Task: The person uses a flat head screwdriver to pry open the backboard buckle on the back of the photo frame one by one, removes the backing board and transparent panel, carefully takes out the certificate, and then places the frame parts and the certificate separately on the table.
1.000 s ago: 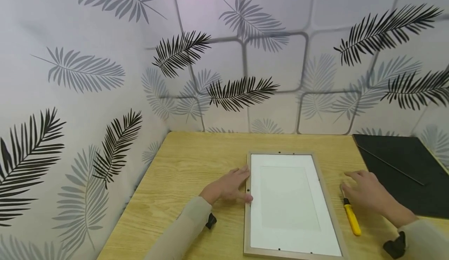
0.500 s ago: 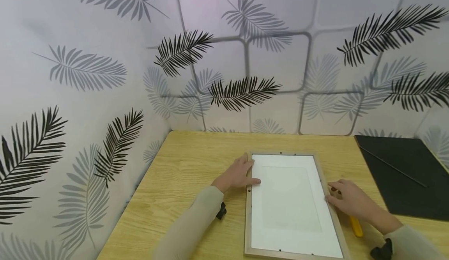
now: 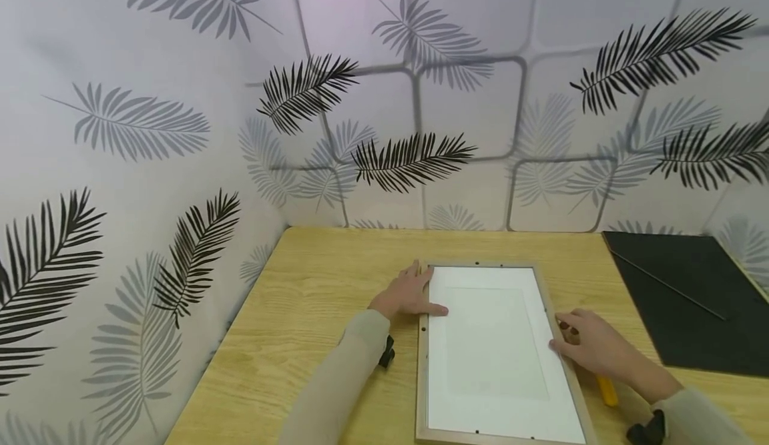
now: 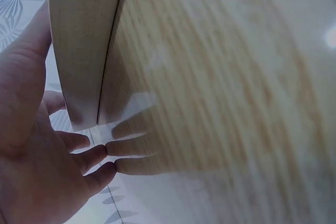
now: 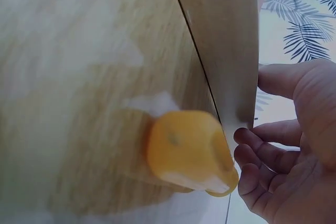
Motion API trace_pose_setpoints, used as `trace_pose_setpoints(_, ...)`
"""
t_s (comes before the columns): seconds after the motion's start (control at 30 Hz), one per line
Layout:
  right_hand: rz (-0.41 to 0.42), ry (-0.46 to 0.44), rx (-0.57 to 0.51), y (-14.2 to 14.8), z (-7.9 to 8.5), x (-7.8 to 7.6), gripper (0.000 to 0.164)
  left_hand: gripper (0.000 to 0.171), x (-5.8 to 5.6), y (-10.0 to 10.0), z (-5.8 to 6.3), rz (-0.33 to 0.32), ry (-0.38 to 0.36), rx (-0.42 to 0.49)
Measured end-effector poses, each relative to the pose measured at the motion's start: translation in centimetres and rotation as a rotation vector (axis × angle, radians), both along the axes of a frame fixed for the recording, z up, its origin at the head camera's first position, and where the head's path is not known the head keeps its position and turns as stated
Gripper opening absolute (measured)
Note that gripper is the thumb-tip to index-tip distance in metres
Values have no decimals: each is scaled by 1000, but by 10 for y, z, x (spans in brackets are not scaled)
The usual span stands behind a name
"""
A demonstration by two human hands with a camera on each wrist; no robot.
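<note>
A picture frame (image 3: pixel 422 365) with a light wooden border lies on the table, and a white mat fills its inside. At its upper left side rests my left hand (image 3: pixel 410 293), the thumb stretched over the border onto the white face. In the left wrist view, that hand's fingers (image 4: pixel 90 158) are spread near the frame's end, their tips by the tabletop. My right hand (image 3: pixel 595 341) holds the frame's right edge, thumb on top and fingers curled against the side. Partly hidden beneath it lies a screwdriver with a yellow handle (image 3: pixel 607 390), its end large in the right wrist view (image 5: pixel 186 148).
A black board (image 3: pixel 691 298) lies at the right of the wooden table (image 3: pixel 324 278), with a thin rod (image 3: pixel 667 281) on it. Small dark tabs (image 3: pixel 423 329) show along the frame's border. A wall with leaf patterns (image 3: pixel 468 98) stands behind the table.
My right hand has moved left from beside the screwdriver onto the frame's right edge. My left hand has slid up along the left side, its thumb now over the white face.
</note>
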State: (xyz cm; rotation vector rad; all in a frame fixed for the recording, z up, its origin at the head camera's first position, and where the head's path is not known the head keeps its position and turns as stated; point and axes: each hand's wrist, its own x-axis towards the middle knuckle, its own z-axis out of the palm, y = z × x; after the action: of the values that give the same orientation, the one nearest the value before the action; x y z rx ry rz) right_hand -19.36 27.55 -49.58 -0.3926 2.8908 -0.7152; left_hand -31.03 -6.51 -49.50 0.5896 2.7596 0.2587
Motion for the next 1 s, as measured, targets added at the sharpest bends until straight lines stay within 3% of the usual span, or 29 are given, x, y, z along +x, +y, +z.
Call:
trace_pose_setpoints(0.23,-6,4,14,-7,1,1,63,102,0,-1,0,8,-1,-13)
trace_pose_setpoints(0.47,-68,-94,102,-18,3,-4,102,101,2,-1,0,-17,5,-32)
trace_pose_setpoints(0.6,-88,-90,139,-23,6,-6,110,100,4,1,1,-27,2,-27)
trace_pose_setpoints(0.7,-56,-62,133,-23,9,-8,108,99,4,1,-1,-46,10,-24)
trace_pose_setpoints(0.8,26,-48,116,-18,10,-15,106,97,3,-3,-1,-65,2,10)
trace_pose_setpoints(1.0,125,-95,79,-11,11,-46,106,98,3,-10,-1,-79,-24,56)
